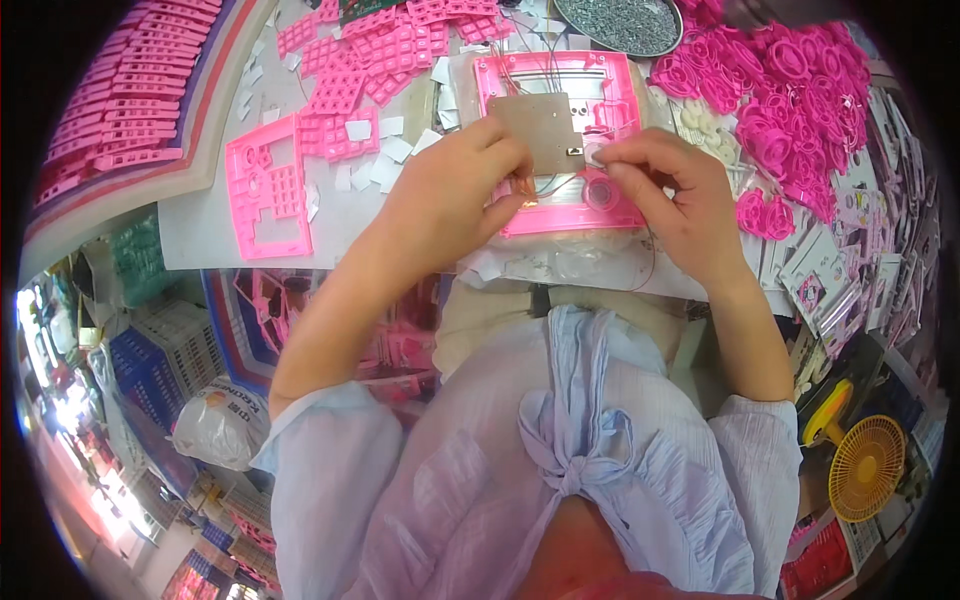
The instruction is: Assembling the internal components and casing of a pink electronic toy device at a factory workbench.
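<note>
Pink casing (560,218) was laid on crinkled clear plastic (582,262) near the table's edge (200,235), presumably for easy reach by both hands. Over it, the tan board (535,130) was flanked by the left hand (455,190) at its near-left corner and the right hand (685,190) beside its right edge, perhaps to be steadied; fingers were bent inward, but whether anything was pinched could not be told. Beyond, wires (519,72) were left trailing. Farther off, small grey parts (622,20) were kept together by a round tray (640,54).
</note>
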A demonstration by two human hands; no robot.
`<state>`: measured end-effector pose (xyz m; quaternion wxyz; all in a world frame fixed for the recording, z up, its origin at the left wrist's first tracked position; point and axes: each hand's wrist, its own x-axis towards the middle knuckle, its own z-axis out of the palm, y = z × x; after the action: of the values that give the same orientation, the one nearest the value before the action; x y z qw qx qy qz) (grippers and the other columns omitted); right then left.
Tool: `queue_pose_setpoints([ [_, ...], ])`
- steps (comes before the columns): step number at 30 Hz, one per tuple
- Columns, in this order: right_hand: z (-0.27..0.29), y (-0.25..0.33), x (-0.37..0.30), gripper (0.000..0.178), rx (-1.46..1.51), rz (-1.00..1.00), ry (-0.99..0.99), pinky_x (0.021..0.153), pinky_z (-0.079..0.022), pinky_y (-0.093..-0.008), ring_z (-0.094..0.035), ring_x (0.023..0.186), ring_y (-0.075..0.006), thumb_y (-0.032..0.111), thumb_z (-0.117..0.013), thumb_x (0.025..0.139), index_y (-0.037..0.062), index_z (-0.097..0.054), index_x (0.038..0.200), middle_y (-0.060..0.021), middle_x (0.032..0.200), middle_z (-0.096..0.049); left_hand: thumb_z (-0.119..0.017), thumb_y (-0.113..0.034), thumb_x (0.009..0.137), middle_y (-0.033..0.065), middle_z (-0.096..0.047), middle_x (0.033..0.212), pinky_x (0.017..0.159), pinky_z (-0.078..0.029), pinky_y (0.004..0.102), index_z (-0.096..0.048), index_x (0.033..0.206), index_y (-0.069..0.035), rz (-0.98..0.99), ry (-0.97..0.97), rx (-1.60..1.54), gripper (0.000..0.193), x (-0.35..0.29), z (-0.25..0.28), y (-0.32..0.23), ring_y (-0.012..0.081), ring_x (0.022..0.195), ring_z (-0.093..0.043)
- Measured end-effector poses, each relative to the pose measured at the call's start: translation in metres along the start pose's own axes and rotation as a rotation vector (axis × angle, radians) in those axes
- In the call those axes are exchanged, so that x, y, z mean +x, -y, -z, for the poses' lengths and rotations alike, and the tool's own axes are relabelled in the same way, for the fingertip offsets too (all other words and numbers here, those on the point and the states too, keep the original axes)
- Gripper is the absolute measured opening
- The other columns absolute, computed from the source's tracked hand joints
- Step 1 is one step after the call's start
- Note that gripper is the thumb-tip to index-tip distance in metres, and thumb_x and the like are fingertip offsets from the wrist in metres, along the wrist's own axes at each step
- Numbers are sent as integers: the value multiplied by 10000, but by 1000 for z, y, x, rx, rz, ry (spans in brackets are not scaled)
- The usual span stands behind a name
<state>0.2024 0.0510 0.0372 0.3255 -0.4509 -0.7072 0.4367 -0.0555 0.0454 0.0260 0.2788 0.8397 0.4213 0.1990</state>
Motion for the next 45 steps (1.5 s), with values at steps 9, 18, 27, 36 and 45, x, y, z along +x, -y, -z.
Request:
queue_pose_setpoints([
  [9,16,0,-27,122,-268,13,181,707,-541,-300,-670,829,-201,-6,-716,814,11,-692,933,-93,903,-681,-710,-83,831,119,-559,929,658,-529,422,-538,1003,-65,12,133,293,244,17,1,-16,327,821,-657],
  [18,18,-25,-24,193,-524,623,252,680,-534,-355,-614,852,-267,37,-748,724,45,-641,885,-81,869,-636,-746,-101,803,122,-571,939,649,-518,432,-552,1009,-44,46,3,166,289,11,-4,-17,321,792,-642],
  [27,16,-36,-49,269,-569,481,-53,702,-502,-336,-581,905,-264,47,-787,738,77,-732,1000,-59,1036,-714,-744,-125,799,47,-641,998,869,-407,410,-680,1032,-94,-179,-179,72,243,0,-51,-48,245,928,-603],
  [36,31,-35,-60,368,-545,397,-31,751,-504,-355,-585,904,-277,58,-777,698,64,-741,1064,-63,1026,-684,-741,-154,806,28,-651,1052,881,-387,423,-691,1132,-100,-259,-163,160,334,13,-68,-50,205,962,-595],
  [45,27,-10,-61,271,-964,508,113,709,-500,-390,-603,929,-267,124,-692,772,41,-729,1027,-56,1028,-659,-613,-169,801,15,-606,1046,864,-382,404,-668,1166,-57,-346,-90,480,386,9,-73,-54,153,938,-567],
])
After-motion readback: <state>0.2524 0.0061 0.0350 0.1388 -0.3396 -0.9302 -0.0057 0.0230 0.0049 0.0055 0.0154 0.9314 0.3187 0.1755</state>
